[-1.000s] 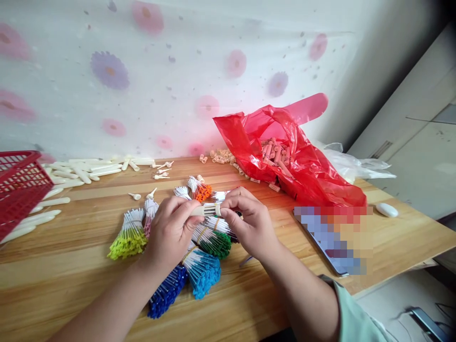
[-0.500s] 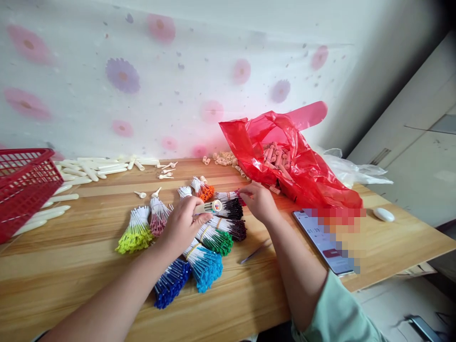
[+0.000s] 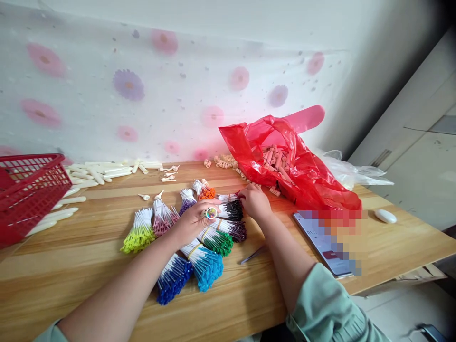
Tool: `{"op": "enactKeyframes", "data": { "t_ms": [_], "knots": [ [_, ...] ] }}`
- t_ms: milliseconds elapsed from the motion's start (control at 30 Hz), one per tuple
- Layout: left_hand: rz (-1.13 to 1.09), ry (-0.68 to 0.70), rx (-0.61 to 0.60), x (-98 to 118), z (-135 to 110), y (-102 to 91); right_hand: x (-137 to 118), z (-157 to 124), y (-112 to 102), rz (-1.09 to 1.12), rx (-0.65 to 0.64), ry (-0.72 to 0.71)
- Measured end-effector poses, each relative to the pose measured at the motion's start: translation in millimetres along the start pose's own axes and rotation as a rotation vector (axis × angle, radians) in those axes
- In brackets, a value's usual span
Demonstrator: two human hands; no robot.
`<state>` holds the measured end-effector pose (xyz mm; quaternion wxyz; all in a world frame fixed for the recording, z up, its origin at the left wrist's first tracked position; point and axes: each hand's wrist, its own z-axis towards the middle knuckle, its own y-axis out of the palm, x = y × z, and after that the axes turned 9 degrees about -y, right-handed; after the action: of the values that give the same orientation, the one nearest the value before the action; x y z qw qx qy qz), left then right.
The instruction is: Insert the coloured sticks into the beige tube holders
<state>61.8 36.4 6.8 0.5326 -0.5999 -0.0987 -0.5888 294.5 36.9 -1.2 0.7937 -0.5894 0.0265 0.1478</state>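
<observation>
My left hand (image 3: 194, 219) is wrapped around a cream multicolour pen barrel (image 3: 211, 213); its round open end faces me, with coloured tips inside. Past it, my right hand (image 3: 255, 202) has its fingers closed at the coloured ends of a bundle of red pen refills (image 3: 228, 196); how many it pinches is hidden. Close by lie banded bundles of black refills (image 3: 233, 210), dark maroon refills (image 3: 238, 231), green refills (image 3: 221, 243), light blue refills (image 3: 208, 270) and dark blue refills (image 3: 174, 280). Yellow refills (image 3: 137, 240), pink refills (image 3: 164, 218) and orange refills (image 3: 204, 191) fan out farther left and back.
A red plastic bag (image 3: 302, 180) of pink pen parts stands behind my right hand. Tweezers (image 3: 252, 255) and a phone (image 3: 322, 244) lie on the right, near a white oval object (image 3: 385, 216). On the left are a red basket (image 3: 35, 194) and cream barrels (image 3: 103, 173).
My left hand has turned the pen barrel so its open end points more toward me, and it sits slightly lower. My right hand stays at the red refills. The view has shifted slightly.
</observation>
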Motion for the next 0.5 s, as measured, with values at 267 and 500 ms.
{"op": "enactKeyframes", "data": {
  "t_ms": [267,500],
  "knots": [
    [-0.112,-0.019,-0.085,5.7,-3.5,-2.4,0.9,0.3,-0.6,-0.002,-0.009,0.035],
    [-0.121,-0.028,-0.073,1.3,-4.0,-2.1,12.9,4.8,-0.2,0.171,0.043,0.131]
  ]
}}
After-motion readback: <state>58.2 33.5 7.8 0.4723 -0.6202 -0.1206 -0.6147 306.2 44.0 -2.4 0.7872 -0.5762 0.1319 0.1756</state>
